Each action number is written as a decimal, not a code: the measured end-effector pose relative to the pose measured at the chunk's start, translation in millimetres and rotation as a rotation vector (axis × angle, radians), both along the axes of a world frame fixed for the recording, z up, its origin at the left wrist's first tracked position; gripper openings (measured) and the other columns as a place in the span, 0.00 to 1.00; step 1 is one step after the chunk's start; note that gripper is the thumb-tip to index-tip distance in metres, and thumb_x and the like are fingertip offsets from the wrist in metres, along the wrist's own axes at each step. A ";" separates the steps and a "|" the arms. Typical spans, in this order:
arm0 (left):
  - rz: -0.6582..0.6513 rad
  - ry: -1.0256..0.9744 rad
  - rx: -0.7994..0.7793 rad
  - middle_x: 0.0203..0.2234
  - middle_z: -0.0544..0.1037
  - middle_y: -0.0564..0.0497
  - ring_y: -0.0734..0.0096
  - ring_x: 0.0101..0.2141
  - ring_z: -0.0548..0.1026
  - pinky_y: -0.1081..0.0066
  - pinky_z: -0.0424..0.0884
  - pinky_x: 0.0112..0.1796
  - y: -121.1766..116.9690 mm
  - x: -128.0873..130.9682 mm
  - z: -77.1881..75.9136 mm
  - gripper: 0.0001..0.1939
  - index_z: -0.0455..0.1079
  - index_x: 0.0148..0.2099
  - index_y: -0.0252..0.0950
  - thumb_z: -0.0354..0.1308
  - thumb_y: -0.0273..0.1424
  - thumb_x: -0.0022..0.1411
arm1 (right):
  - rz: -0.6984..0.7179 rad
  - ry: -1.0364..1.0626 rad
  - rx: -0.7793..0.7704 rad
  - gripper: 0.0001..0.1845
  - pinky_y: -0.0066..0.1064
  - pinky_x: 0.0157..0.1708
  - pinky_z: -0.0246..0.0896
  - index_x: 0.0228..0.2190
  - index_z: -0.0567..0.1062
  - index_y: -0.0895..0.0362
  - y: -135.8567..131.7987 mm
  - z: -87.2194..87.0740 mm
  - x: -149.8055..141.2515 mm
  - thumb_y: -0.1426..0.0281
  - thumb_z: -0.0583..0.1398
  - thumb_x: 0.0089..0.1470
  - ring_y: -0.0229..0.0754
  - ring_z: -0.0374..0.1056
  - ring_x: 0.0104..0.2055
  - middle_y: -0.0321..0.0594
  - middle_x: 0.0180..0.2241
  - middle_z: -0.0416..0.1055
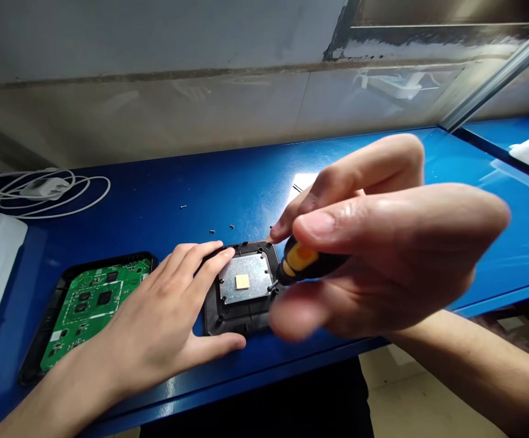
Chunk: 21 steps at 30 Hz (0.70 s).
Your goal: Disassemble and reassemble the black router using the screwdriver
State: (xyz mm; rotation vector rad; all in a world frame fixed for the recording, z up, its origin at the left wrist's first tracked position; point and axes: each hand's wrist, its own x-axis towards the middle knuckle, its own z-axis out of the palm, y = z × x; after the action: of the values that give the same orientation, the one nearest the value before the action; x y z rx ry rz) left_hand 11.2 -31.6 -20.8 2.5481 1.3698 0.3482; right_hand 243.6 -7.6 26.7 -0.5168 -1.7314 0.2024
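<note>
My right hand (374, 243) grips a black and yellow screwdriver (303, 258), its shaft slanting down to the left. The tip meets the right edge of a silver metal plate (250, 289), near a corner post. This plate carries a small cream square pad (242, 281) and sits inside a black plastic cover (234, 316). My left hand (173, 304) lies spread over the cover's left side, fingertips on its far edge and thumb along the near edge. Left of that hand is a green circuit board (95, 304) in a black housing (33, 359), partly hidden by my forearm.
Several small screws (232, 227) lie loose beyond the cover on the blue table (145, 194). A coiled white cable with an adapter (47, 187) rests at the back left, above a white device (3, 243). A wall (177, 115) bounds the table's far side.
</note>
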 end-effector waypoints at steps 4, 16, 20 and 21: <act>-0.066 0.096 0.021 0.64 0.69 0.40 0.39 0.61 0.70 0.44 0.75 0.54 -0.5 -1.2 0.5 0.45 0.55 0.70 0.43 0.69 0.51 0.58 | 0.036 0.008 -0.024 0.20 0.35 0.32 0.83 0.53 0.76 0.43 2.7 -7.1 0.2 0.76 0.56 0.67 0.42 0.80 0.36 0.33 0.44 0.82; -0.098 0.120 0.076 0.63 0.68 0.40 0.37 0.61 0.69 0.44 0.75 0.53 -0.1 -4.7 -4.7 0.45 0.52 0.71 0.43 0.67 0.52 0.60 | -0.009 0.043 -0.074 0.22 0.28 0.38 0.82 0.49 0.79 0.48 1.2 -6.2 -2.1 0.80 0.54 0.64 0.38 0.80 0.37 0.31 0.43 0.82; -0.086 0.093 0.052 0.63 0.70 0.41 0.38 0.61 0.70 0.44 0.76 0.54 -0.1 -3.6 -3.4 0.45 0.55 0.71 0.44 0.68 0.52 0.59 | 0.054 -0.018 -0.207 0.26 0.31 0.41 0.82 0.49 0.79 0.47 -5.4 2.3 -0.6 0.84 0.51 0.63 0.39 0.79 0.42 0.33 0.46 0.82; -0.071 0.070 0.047 0.63 0.71 0.43 0.38 0.60 0.71 0.45 0.76 0.54 0.2 -3.2 -3.2 0.44 0.57 0.70 0.45 0.68 0.52 0.58 | 0.045 -0.028 -0.164 0.21 0.31 0.41 0.81 0.48 0.80 0.46 -6.1 5.4 0.2 0.81 0.57 0.64 0.39 0.78 0.42 0.33 0.45 0.82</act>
State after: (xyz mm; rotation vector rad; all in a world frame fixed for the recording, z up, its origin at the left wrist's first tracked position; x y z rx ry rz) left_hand 8.0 -31.5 -24.0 2.6636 1.3052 0.2844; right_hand 243.7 -13.7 32.2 -0.6031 -1.7639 0.3726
